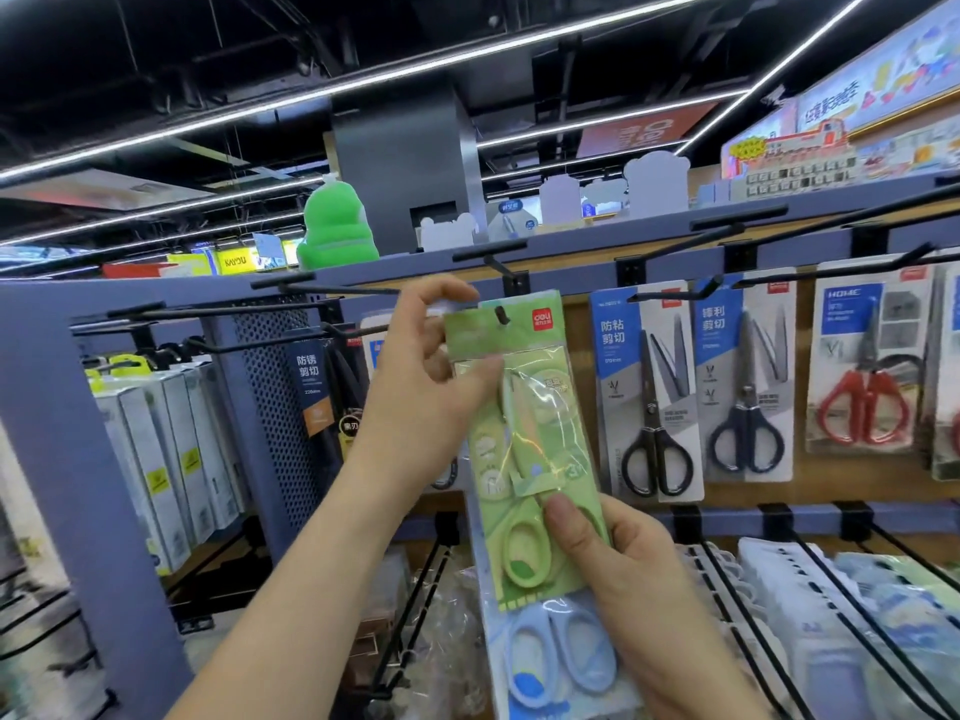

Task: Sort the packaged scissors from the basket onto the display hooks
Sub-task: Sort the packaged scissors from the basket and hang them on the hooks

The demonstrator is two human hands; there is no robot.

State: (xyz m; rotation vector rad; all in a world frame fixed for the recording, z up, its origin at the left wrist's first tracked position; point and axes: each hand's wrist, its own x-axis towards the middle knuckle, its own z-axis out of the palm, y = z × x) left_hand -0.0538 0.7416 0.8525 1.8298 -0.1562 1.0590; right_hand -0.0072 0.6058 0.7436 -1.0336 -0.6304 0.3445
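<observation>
A green pack of scissors [524, 407] hangs in front of me with its hole on the tip of a black display hook [501, 314]. My left hand [421, 376] pinches the pack's top left edge with thumb and fingers. My right hand [623, 579] grips its lower end, thumb pressed on the green handles. Behind it sits a blue pack of scissors [550, 657], also in my right hand; I cannot tell whether this one hangs on the hook. No basket is in view.
To the right hang black scissors [649, 397], dark blue scissors [745, 387] and red scissors [865, 371] on their hooks. Bare black hooks [332, 291] jut out at upper left. A lower row of hooks [831, 589] holds pale packs. A green plush [335, 226] sits on the top shelf.
</observation>
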